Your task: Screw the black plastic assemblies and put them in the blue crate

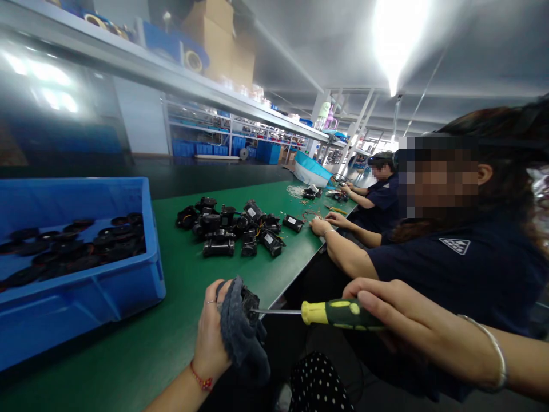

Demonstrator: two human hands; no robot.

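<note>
Wrapped round a dark grey cloth [235, 320] and a black part [250, 302] is my left hand [211, 326], held over the near edge of the bench. The cloth lies between my palm and the part, and its end hangs down. My right hand [398, 320] grips a screwdriver [338, 313] with a yellow and dark green handle. Its metal shaft points left, level, and the tip meets the black part; the exact contact point is hidden. A pile of black cylindrical parts [218, 246] with white labels and thin wires lies on the bench beyond my hands.
At left a blue bin [156, 269] holds several round black pieces. Close on my right sits a co-worker [463, 274], hands [321, 224] at the green bench [180, 309]; another person [381, 194] works farther along. A shelf [171, 86] runs overhead with boxes and tape rolls.
</note>
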